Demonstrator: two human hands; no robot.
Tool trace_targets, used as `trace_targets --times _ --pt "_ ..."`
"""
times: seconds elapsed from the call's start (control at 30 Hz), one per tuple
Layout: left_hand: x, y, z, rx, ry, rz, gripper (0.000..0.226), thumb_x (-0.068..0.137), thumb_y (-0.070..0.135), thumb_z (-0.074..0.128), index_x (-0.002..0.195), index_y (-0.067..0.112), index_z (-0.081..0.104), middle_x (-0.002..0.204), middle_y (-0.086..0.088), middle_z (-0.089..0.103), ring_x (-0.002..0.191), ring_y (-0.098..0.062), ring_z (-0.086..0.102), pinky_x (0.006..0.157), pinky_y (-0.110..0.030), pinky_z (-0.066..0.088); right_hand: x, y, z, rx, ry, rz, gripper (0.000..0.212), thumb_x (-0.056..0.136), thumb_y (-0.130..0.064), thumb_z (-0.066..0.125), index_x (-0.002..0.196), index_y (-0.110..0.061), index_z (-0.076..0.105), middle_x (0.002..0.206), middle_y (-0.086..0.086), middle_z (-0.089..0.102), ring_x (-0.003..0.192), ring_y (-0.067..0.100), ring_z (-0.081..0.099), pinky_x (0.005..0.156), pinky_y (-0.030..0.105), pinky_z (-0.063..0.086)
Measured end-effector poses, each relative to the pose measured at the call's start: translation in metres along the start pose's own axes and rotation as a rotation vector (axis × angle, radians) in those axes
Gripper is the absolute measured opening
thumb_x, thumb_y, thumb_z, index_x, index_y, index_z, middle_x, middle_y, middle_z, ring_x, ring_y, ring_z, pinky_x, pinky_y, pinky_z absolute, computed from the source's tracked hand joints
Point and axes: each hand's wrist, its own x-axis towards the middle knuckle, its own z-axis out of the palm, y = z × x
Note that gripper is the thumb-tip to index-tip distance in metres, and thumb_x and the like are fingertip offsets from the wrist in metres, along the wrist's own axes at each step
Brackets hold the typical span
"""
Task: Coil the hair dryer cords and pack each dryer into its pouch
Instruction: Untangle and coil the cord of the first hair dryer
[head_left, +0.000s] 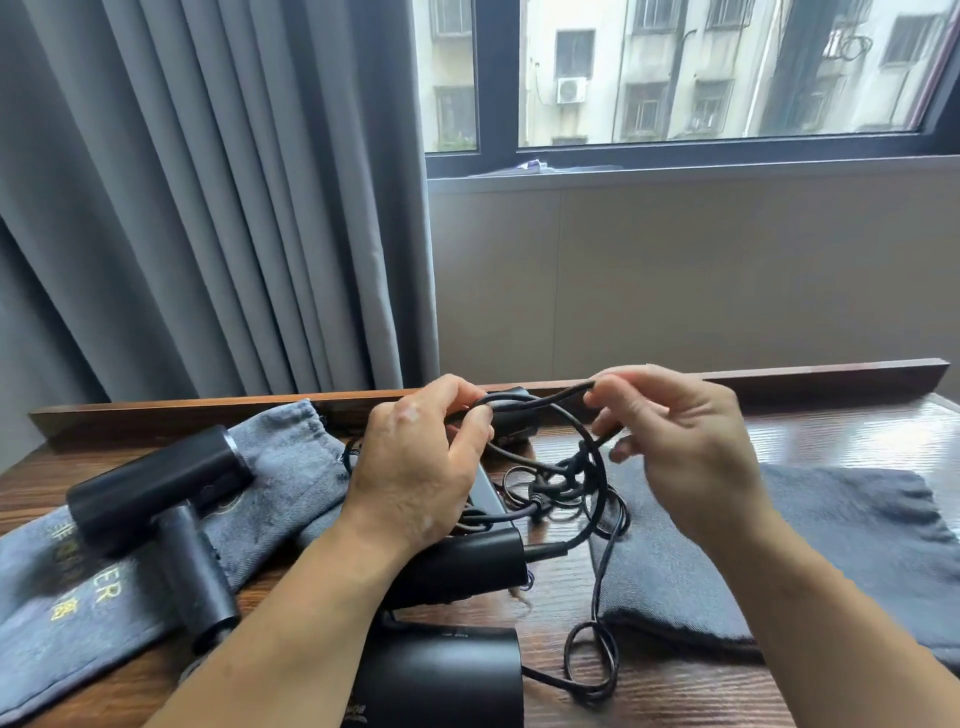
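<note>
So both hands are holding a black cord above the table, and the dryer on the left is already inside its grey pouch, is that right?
Not quite. The left hand and right hand do hold the black cord above the table, but the dryer on the left lies on top of its grey pouch, not inside it, as the head view shows.

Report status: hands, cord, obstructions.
Left hand, right hand pinch a cord loop above the table. Tangle beneath; nothing pouched yet. One dryer lies on the left pouch.
</note>
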Motion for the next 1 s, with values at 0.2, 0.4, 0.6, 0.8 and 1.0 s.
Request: trace_targets --times 0.2,0.4,0.6,0.8,1.0 --pt "0.003 -0.001 0.006 0.026 0.095 -0.029 0.013 0.098 0.026 0.061 0.088 0.022 0.069 0.064 0.008 0.065 0.064 -0.009 0.059 0.066 -0.018 0.043 0.014 0.011 -0.013 0.346 0.061 0.373 0.022 0.1 -0.023 0.054 0.084 -0.011 0.063 0.076 0.003 0.068 0.077 0.021 0.071 0.08 0.039 0.057" --pt "0.005 -0.001 0.011 0.053 0.147 -0.018 0.016 0.096 0.025 0.061 0.083 0.02 0.067 0.055 0.007 0.055 0.056 -0.016 0.053 0.062 -0.027 0.042 0.002 -0.01 -0.003 -0.487 -0.089 -0.313 0.035 0.087 -0.028 0.05 0.11 -0.023 0.075 0.112 -0.012 0.073 0.111 0.007 0.065 0.095 0.028 0.048" --pt "0.002 -0.001 0.011 0.079 0.083 0.049 0.013 0.094 0.023 0.062 0.083 0.02 0.068 0.056 0.009 0.056 0.055 -0.012 0.051 0.061 -0.021 0.04 -0.006 0.001 0.026 -1.066 -0.104 -0.487 0.028 0.073 -0.054 0.073 0.084 -0.029 0.079 0.087 -0.011 0.072 0.077 0.018 0.069 0.077 0.036 0.051" --pt "0.003 0.002 0.005 -0.078 -0.041 -0.004 0.016 0.099 0.023 0.061 0.085 0.023 0.069 0.07 0.011 0.073 0.067 -0.006 0.065 0.07 -0.019 0.048 0.004 0.008 0.006 -0.914 -0.072 -0.552 0.009 0.078 -0.029 0.082 0.083 -0.022 0.079 0.075 -0.007 0.07 0.062 0.016 0.064 0.062 0.031 0.054" --pt "0.007 -0.003 0.001 -0.113 0.062 -0.138 0.018 0.105 0.023 0.049 0.088 0.027 0.056 0.075 0.021 0.075 0.076 0.007 0.064 0.063 -0.003 0.038 0.011 -0.01 -0.028 -0.157 0.226 -0.081 0.026 0.086 -0.038 0.076 0.068 -0.019 0.071 0.058 -0.005 0.065 0.054 0.007 0.054 0.06 0.02 0.044"
